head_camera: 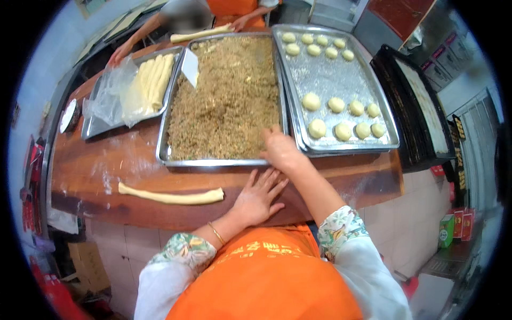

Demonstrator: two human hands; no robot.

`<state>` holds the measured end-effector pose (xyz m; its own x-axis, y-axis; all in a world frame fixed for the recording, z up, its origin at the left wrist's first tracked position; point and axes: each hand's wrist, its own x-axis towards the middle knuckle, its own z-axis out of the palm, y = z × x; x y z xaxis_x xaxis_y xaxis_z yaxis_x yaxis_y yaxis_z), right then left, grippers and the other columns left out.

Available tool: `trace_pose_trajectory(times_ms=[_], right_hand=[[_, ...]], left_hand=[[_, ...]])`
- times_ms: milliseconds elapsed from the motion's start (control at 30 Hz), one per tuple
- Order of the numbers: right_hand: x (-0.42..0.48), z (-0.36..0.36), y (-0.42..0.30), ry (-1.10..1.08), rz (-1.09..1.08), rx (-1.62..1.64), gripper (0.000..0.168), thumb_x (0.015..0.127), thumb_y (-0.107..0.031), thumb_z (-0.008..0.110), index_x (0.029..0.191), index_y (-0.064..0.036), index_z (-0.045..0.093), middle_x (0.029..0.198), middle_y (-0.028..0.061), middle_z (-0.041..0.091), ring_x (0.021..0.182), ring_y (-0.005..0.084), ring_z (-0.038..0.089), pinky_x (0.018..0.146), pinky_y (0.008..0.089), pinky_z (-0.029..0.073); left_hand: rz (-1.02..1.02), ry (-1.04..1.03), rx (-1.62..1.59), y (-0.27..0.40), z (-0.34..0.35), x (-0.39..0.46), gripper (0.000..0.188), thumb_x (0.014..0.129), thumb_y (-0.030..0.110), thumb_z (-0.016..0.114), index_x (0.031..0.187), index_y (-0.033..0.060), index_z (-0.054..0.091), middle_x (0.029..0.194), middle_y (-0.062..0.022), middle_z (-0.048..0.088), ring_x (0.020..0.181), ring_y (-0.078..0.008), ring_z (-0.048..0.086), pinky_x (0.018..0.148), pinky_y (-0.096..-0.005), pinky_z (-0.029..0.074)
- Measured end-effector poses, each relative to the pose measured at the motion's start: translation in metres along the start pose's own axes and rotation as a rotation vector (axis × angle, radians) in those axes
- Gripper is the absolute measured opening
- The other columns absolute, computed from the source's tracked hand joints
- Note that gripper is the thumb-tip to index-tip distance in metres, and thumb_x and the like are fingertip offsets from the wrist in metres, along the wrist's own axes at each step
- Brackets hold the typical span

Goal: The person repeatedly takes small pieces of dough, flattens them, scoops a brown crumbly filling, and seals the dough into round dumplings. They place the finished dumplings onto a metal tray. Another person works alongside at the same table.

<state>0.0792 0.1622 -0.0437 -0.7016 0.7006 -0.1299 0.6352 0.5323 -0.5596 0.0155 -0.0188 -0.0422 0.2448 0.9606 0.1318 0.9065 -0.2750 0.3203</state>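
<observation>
My left hand (pixel 256 199) is palm down at the wooden table, fingers spread. Whether anything lies under the palm is hidden. My right hand (pixel 281 149) reaches over the near right corner of a metal tray (pixel 212 163) full of crumbly brown filling (pixel 228 104). Its fingertips are at the filling, and I cannot tell whether they pinch any. Left of my left hand, a long roll of pale dough (pixel 172 195) lies on the table. A white scraper (pixel 190 68) stands in the filling at the tray's left side.
On the right, a metal tray (pixel 340 86) carries several round dough balls (pixel 317 128). Black baking trays (pixel 416 104) stand beyond it. At left, another tray (pixel 94 130) holds dough rolls (pixel 154 80) under plastic film (pixel 110 98). Across the wooden table (pixel 88 176), a person's hand (pixel 240 23) touches a dough roll (pixel 200 33).
</observation>
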Motion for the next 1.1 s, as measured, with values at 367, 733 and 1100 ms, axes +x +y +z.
trace_pose_trajectory(times_ms=[367,733,1100], right_hand=[[0.033,0.022,-0.052,0.346,-0.419,-0.372,0.060,0.089,-0.039,0.067,0.129,0.001,0.051,0.115,0.0227,0.055,0.095,0.0374,0.065,0.080,0.0433,0.055],[0.052,0.019,-0.036,0.185,-0.386,-0.217,0.026,0.097,-0.029,0.056,0.090,-0.004,0.061,0.088,0.0198,0.066,0.075,0.0381,0.067,0.067,0.0493,0.054],[0.075,0.009,-0.037,0.267,-0.226,0.583,0.035,0.104,-0.032,0.048,0.087,-0.005,0.063,0.076,0.0034,0.062,0.069,0.0152,0.054,0.066,0.0322,0.045]], left_hand=[[-0.024,0.078,-0.080,-0.003,-0.004,-0.003,0.061,0.095,0.046,0.054,0.144,0.0088,0.049,0.149,-0.0147,0.042,0.145,-0.0315,0.031,0.116,-0.0582,0.022],[-0.027,0.057,-0.038,0.001,-0.012,-0.007,0.064,0.095,0.046,0.055,0.147,0.0090,0.044,0.153,-0.0159,0.039,0.146,-0.0309,0.030,0.116,-0.0581,0.023],[-0.025,0.131,-0.077,-0.005,0.003,-0.012,0.062,0.097,0.045,0.052,0.146,0.0079,0.045,0.151,-0.0180,0.041,0.144,-0.0327,0.034,0.116,-0.0580,0.023]])
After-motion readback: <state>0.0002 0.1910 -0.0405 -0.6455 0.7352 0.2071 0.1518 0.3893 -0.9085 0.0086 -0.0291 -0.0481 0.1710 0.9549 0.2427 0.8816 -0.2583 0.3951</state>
